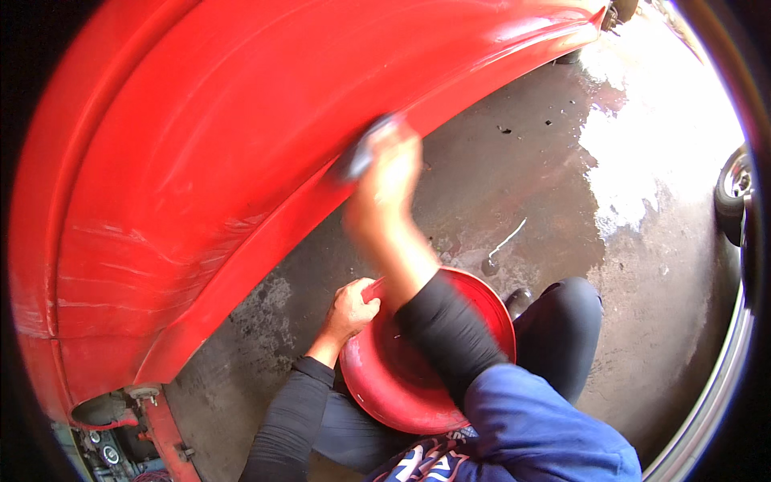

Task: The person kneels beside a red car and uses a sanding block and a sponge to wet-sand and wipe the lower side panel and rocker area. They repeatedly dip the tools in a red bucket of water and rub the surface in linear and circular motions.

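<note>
A large red car body panel (241, 128) fills the upper left, with wet, whitish streaks over its lower left part. My right hand (389, 181), smeared by motion, presses a dark grey pad (363, 151) against the panel near its lower edge. The pad's exact kind is hard to make out. My left hand (352, 312) is closed on the rim of a round red basin (385, 398) between my legs. My right forearm crosses above the basin and hides part of its inside.
Grey concrete floor (498, 185) lies below, wet and glaring at the right, with small dark bits on it. A car wheel (732, 189) stands at the far right edge. Mechanical parts (112, 454) show past the panel's end at the lower left.
</note>
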